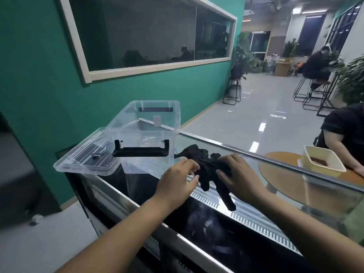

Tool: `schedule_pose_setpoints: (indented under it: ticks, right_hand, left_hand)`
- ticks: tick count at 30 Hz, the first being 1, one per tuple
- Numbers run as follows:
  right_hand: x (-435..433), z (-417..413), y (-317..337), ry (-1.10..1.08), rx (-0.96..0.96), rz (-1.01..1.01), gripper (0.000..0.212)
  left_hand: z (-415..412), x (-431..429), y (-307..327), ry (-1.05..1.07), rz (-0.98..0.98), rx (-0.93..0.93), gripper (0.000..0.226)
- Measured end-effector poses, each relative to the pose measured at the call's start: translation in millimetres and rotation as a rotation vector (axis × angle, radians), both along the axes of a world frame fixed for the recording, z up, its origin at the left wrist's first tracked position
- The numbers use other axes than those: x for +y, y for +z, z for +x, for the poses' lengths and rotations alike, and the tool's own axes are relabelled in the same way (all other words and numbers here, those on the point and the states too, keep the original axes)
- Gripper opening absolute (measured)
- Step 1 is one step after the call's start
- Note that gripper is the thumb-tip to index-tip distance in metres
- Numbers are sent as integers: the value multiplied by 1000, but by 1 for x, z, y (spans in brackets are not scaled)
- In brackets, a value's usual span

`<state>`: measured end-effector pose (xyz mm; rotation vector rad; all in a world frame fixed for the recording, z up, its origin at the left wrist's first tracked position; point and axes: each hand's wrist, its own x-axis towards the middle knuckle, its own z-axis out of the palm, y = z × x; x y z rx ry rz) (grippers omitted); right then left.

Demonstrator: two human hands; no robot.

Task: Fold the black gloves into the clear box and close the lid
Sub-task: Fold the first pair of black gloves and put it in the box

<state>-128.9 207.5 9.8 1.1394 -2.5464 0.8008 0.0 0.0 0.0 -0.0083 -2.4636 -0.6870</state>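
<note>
The black gloves (pixel 208 168) lie in a loose heap on the glass counter top (pixel 275 174), with some fingers hanging over the near edge. My right hand (pixel 239 177) presses on the heap, thumb and fingers gripping the fabric. My left hand (pixel 180 179) touches the gloves' left side with its fingers curled at the fabric. The clear box (pixel 146 134) stands open just left of the gloves, with a black handle on its near side. Its clear lid (pixel 86 156) leans against the box's left side.
A round wooden table (pixel 283 160) beyond the glass carries a cream tray (pixel 323 161) with brown powder. Another person's arm (pixel 342 146) rests there at far right. A green wall with a window runs along the left. Stools stand on the shiny floor behind.
</note>
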Motion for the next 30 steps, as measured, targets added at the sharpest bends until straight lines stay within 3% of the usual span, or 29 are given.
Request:
schedule_pose_setpoints:
  ticks: [11,17,20,24,30]
  right_hand:
    - [10,-15,-39,-82,-75,-21,37]
    - [8,-24,-45,-85,-36,-124,10]
    - [9,-23,-40,-92,-41,-212,9]
    - [13,-23,-28,-136,-245,-441,11]
    - [25,-28,3,-102,-620,-800,9]
  left_hand:
    - [-28,23,-34,59,163,-89,13]
    - [-18,25,-34,85,170,-160,40]
    - [-19,26,-35,102,109,-167,40]
    - [-21,25,-39,110,76,-145,9]
    - [-20,26,-34,119,180,-77,7]
